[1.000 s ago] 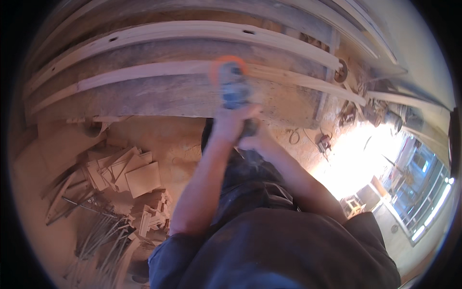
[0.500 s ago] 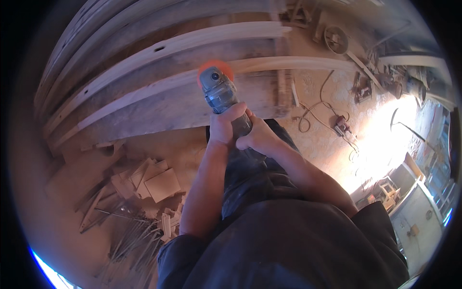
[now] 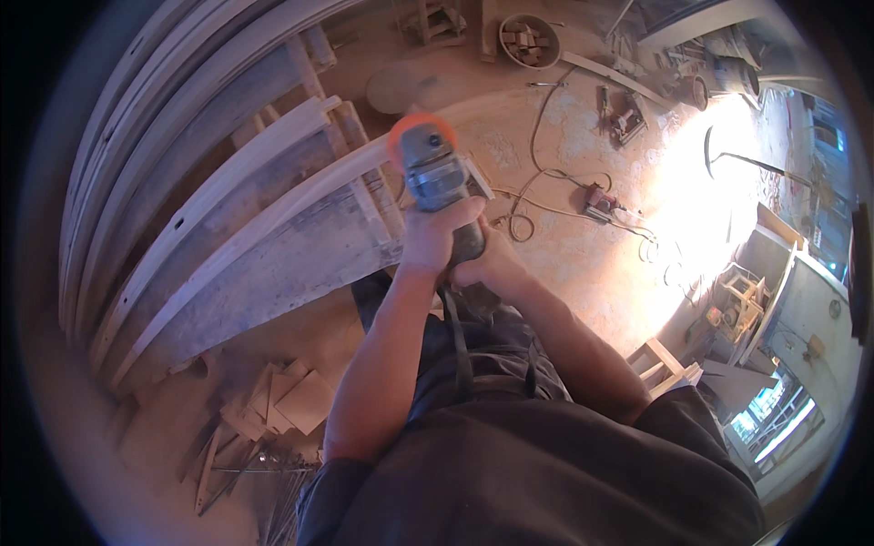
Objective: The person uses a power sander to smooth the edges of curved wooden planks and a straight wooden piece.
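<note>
- Both hands grip one tool: the left hand (image 3: 439, 238) is wrapped over the rear body of the grinder (image 3: 435, 175), fingers curled tight around it, and the right hand (image 3: 490, 266) clasps the tail end just behind and below, touching the left.
- Far left, long curved planks (image 3: 150, 196) sweep up in an arc, stacked side by side on edge (the fisheye bends them further).
- Next to them, a pale curved rail (image 3: 273, 205) runs from lower left up toward the grinder; small dark slots show along a neighbouring rail.
- Below these, offcuts (image 3: 278, 405) lie in a loose heap on the sawdust floor (image 3: 300, 337), with thin dark rods beside them.
- At centre, the grinder is grey with an orange guard at its front end; it sits over the upper end of the pale rail, though contact with the wood cannot be told.
- Its cable (image 3: 455, 337) hangs down from the tail, across the person's dark trousers.
- Right of the hands, a cord (image 3: 546, 196) loops over the dusty floor to a small power tool (image 3: 596, 200).
- Up top, a round tub (image 3: 528, 38) holds wood scraps; another tool (image 3: 628, 118) lies near it.
- Further right, a bright sun patch (image 3: 701, 182) washes out the floor.
- Far right, a wooden stool (image 3: 669, 364) stands near pale frames (image 3: 742, 305).
</note>
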